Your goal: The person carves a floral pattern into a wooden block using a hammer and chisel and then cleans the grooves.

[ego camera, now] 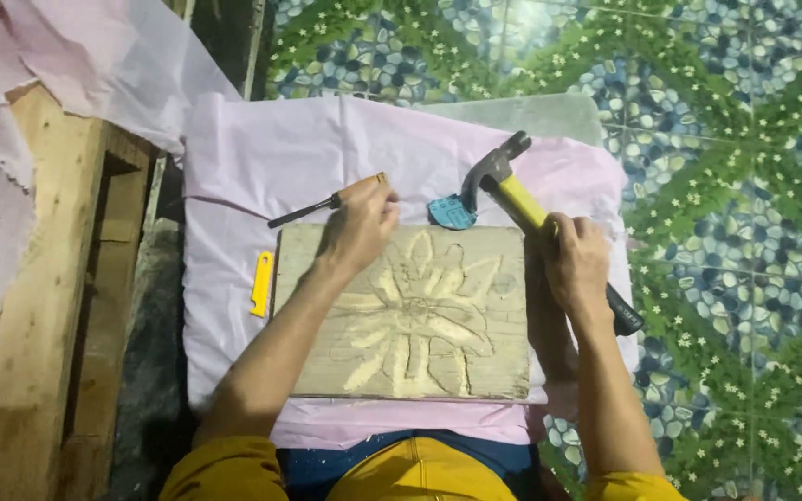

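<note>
Under both hands lies a pale tan wooden board carved with a cream flower pattern, on pink cloth. The right hand grips a yellow-and-black-handled hammer with a grey head. Left of the left hand lies a yellow strip. Between the hands sits a blue disc. The floor right of the right hand shows green leaves, blue pebbles and white flowers.

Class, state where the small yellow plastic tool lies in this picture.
In the head view, the small yellow plastic tool lies on the pink cloth, just off the left edge of the carved wooden board, beside the person's left forearm.
</note>
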